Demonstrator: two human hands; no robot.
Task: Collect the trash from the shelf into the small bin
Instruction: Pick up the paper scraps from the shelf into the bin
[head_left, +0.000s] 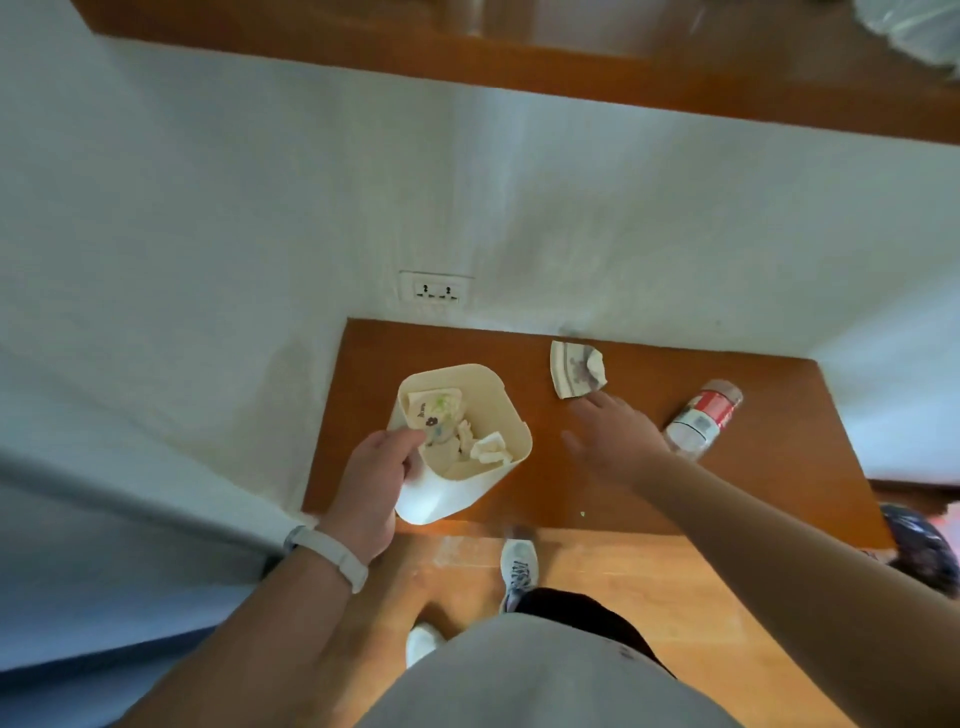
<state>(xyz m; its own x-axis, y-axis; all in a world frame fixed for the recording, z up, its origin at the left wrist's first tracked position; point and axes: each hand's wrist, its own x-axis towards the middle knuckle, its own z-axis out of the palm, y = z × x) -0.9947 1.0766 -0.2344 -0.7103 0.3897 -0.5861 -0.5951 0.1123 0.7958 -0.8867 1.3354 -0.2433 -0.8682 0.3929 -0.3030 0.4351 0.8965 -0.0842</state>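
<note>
At the near edge of the shelf (779, 499) our left hand (371, 483) grips the bin (511, 415) by its rim, fingers curled shut on the wall, and holds it tilted. Paper scraps already lie inside. Our right hand (615, 434) hovers flat, fingers spread and empty, just short of the paper (576, 369). Right of it lies the bottle (701, 415) on its side. The tilted bin could spill, we think, if our grip slackens. A careless sweep might nudge the bottle, which could roll off the shelf.
</note>
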